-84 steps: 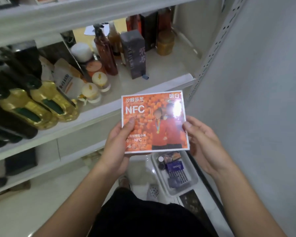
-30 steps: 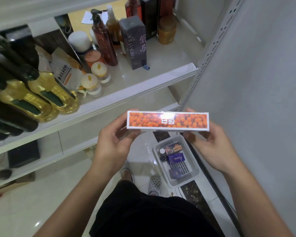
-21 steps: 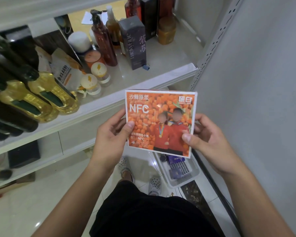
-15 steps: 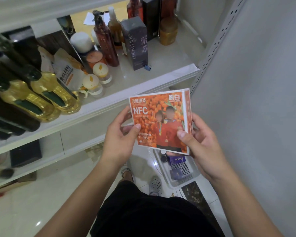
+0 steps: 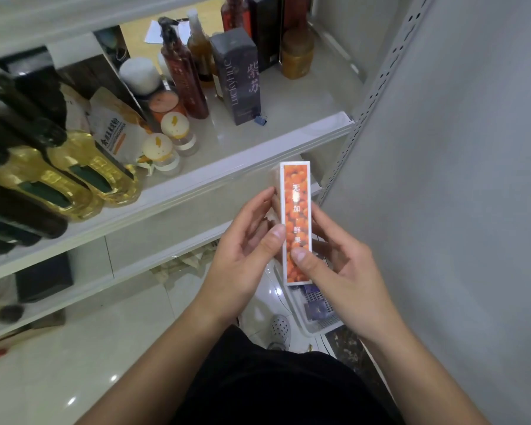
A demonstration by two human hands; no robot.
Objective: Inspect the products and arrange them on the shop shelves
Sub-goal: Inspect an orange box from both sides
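I have turned the orange box (image 5: pixel 296 210). A moment ago its big front faced me, and now its long thin side does. It stands upright in the air, in front of the white shelf (image 5: pixel 227 167) edge and above the white basket (image 5: pixel 314 329) on the floor. My left hand (image 5: pixel 242 250) and right hand (image 5: pixel 347 271) both pinch it, thumbs on the shiny side. It is flat with sharp corners and has small orange berries printed on it.

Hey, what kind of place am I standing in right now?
Most likely a small retail shop: a white metal shelf on a perforated upright, stocked with cooking oil bottles, pump bottles and a LuckyFine box.
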